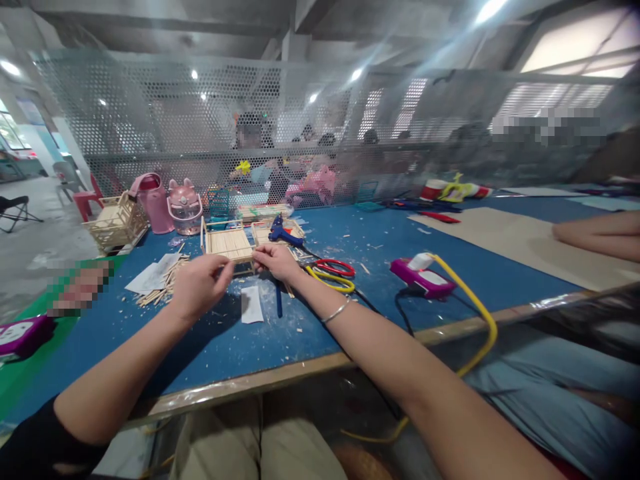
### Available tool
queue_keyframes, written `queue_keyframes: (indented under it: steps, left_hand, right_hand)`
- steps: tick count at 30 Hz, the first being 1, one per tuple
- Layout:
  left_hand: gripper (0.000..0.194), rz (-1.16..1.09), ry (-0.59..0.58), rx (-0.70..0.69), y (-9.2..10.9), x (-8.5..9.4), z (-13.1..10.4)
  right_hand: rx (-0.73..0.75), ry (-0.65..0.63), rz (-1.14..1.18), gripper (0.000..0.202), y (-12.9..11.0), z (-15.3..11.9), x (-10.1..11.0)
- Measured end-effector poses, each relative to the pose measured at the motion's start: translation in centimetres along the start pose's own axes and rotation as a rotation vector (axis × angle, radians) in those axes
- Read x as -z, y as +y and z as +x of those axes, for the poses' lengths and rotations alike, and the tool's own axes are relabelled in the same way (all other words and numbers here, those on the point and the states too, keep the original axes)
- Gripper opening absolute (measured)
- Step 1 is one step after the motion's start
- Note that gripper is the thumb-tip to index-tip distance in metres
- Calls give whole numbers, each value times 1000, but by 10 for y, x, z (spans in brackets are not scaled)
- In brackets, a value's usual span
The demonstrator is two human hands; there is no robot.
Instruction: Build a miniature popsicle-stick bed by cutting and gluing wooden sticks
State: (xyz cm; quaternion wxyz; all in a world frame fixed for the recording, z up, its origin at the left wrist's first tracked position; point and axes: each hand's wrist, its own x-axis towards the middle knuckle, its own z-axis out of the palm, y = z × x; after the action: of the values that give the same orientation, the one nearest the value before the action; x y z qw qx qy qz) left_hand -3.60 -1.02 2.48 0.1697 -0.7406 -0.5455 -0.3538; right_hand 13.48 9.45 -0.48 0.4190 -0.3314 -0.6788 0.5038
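A small frame of pale wooden sticks (227, 244) stands on the blue table, with both hands at its near side. My left hand (203, 283) is closed by its front left part, fingertips pinched; what they hold is too small to make out. At the front right corner, my right hand (274, 262) pinches the stick frame between thumb and fingers. Behind my right hand a blue glue gun (284, 232) lies by a second stick piece (261, 233). Loose sticks (163, 283) are heaped left of my left hand, beside white paper (149, 276).
Red and yellow-handled scissors (336, 268) and cables lie to the right, then a purple power strip (423, 277). Pink bottles (155, 203) stand back left near a larger stick structure (117, 222). Another person's forearm (600, 235) rests over brown board (505, 243).
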Motion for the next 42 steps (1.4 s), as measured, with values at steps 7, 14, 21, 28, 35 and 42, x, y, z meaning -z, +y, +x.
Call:
queue_keyframes:
  steps: [7, 14, 21, 28, 35, 42]
  left_hand:
    - [34, 251, -484, 55, 60, -27, 10]
    - [35, 207, -440, 218, 54, -32, 5]
    - [36, 246, -325, 292, 32, -32, 14]
    - [38, 157, -324, 246, 29, -42, 19]
    - [36, 156, -346, 254, 23, -39, 19]
    - [37, 164, -333, 242, 31, -42, 15]
  right_hand:
    - [5, -4, -7, 7, -4, -2, 1]
    - [3, -4, 7, 11, -1, 0, 0]
    - [11, 1, 16, 18, 0, 0, -1]
    - [3, -16, 33, 27, 3, 1, -8]
    - [5, -63, 66, 24, 6, 4, -7]
    - [68, -100, 8, 20, 4, 2, -5]
